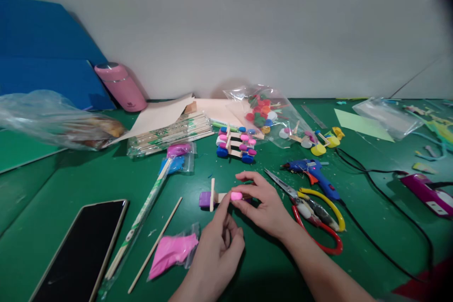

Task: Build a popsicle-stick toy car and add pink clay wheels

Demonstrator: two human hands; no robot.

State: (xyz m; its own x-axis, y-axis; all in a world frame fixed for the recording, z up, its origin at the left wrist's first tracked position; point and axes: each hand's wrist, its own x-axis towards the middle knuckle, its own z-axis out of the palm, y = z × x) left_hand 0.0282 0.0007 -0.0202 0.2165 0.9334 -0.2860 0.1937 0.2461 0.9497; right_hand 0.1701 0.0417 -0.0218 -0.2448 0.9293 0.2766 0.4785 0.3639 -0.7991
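Note:
In the head view a small pink clay piece (236, 196) sits between the thumb and forefinger of my right hand (260, 203). My left hand (221, 245) has its forefinger stretched to the left side of that piece, its other fingers curled in with nothing visible in them. Just beyond the fingertips lies a small wooden-stick model with a purple block (206, 199) at its left end and an upright wooden stick (212, 194) beside the block. My right hand covers the model's right end. A bag of pink clay (174, 251) lies left of my left hand.
Right of my hands lie scissors (307, 210) and a blue glue gun (313, 172) with a black cord. Similar stick models (236, 145) stand behind. Leftward are a thin stick (155, 244), a phone (81, 250) and bagged sticks (141, 219). A pink bottle (122, 87) leans at the back.

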